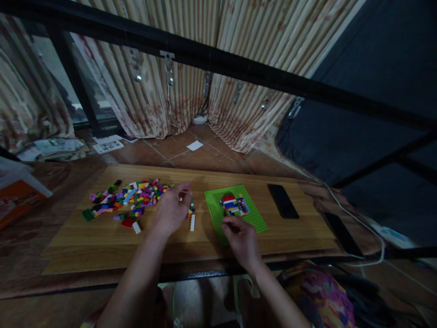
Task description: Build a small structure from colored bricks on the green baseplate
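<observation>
A wooden table (102,241) carries a spread of several small coloured bricks (129,196) at its left. My left hand (172,209) hovers at the pile's right edge, fingers curled loosely, with a few bricks and a white brick (192,222) just beside it; whether it holds one is hidden. A green baseplate (213,207) lies in the middle with a small multicoloured build (234,205) on it. My right hand (241,239) rests on the baseplate's near edge, fingers bent and pinched together just below the build.
A black phone (282,201) lies right of the baseplate, and a second dark device (343,234) with a white cable sits at the table's right end. Curtains hang behind the table. Papers lie on the floor at the left, by an orange box (17,198).
</observation>
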`<state>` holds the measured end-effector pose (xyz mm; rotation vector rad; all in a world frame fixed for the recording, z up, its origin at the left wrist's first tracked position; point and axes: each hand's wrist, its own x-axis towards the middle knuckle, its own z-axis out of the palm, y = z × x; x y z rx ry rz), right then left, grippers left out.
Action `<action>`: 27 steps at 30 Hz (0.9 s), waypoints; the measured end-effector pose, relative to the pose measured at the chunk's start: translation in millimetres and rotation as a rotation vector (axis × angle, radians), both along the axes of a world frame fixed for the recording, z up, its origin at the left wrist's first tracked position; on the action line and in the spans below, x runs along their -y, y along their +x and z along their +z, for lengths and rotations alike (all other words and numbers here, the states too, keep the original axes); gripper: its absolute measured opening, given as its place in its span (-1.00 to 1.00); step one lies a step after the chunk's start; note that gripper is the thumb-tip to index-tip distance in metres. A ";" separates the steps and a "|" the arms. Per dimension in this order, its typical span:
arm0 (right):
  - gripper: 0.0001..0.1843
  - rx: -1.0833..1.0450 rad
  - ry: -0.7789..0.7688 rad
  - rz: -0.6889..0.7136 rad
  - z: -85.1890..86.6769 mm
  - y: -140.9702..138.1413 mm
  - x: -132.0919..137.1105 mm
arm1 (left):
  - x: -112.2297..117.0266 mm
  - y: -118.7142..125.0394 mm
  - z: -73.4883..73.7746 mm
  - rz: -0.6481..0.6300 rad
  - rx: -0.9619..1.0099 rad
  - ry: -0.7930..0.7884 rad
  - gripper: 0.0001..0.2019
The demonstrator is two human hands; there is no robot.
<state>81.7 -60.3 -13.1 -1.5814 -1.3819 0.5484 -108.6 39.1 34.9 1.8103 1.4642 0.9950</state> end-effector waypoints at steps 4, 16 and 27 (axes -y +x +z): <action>-0.79 -0.006 0.008 -0.125 -0.3 57.4 0.1 | 8.9 16.4 -1.7 -0.077 -0.121 -0.025 -0.67; -0.79 0.423 0.001 -0.082 14.6 67.9 -37.7 | 10.0 28.1 -6.7 -0.143 -0.289 -0.034 -0.71; -0.78 0.593 -0.068 -0.085 15.8 69.3 -44.6 | 10.0 22.3 -3.0 -0.136 -0.316 -0.051 -0.67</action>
